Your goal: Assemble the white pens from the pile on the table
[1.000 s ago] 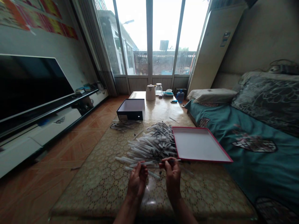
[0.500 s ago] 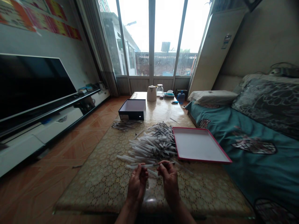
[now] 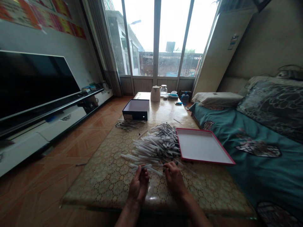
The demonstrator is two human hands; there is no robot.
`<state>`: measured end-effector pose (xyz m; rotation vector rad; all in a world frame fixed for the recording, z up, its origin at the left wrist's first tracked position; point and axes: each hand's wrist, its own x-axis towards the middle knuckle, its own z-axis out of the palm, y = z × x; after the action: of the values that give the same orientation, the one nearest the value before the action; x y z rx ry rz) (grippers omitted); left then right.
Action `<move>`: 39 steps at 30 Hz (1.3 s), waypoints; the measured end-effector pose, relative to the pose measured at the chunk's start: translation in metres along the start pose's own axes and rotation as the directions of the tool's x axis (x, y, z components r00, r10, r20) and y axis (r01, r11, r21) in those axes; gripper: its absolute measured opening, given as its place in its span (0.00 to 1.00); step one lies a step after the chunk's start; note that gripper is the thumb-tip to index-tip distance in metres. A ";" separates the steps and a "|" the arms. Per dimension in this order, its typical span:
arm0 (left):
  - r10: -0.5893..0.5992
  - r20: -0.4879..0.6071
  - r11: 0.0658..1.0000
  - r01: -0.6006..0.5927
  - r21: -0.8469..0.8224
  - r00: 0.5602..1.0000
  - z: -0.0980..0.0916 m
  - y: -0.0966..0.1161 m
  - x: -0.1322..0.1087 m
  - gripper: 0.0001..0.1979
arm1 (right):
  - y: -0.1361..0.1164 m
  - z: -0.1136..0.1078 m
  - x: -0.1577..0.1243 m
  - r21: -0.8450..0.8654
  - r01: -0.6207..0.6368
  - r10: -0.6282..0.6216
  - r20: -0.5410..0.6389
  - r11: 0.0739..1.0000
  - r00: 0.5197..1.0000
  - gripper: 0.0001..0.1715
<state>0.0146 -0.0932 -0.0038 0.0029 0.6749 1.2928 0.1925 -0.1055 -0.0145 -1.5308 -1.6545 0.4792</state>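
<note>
On the patterned table top [image 3: 99, 186], my right hand [image 3: 174, 181] has dropped to the near edge of the heap of pens [image 3: 156, 148], fingers on them, grip unclear, while my left hand [image 3: 138, 186] stays curled around a few pens [image 3: 139, 166].

This is a room in a private home, a living room that also serves as a bedroom. A large flat-screen television [image 3: 33, 85] sits along the left wall above a low white TV cabinet [image 3: 63, 123], and a bed [image 3: 248, 151] with a teal cover lies on the right. Orange-brown floor tiles [image 3: 78, 142] lead to tall glazed doors [image 3: 156, 41].
</note>
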 end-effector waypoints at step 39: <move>0.134 0.198 0.873 -0.210 0.441 0.971 -0.010 -0.018 0.004 0.15 | -0.013 0.025 -0.012 0.515 -0.142 0.149 0.027 0.846 0.988 0.15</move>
<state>0.0266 -0.0987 -0.0204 0.5645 0.8417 1.2590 0.1644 -0.1135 -0.0231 -1.2473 -1.2592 0.9125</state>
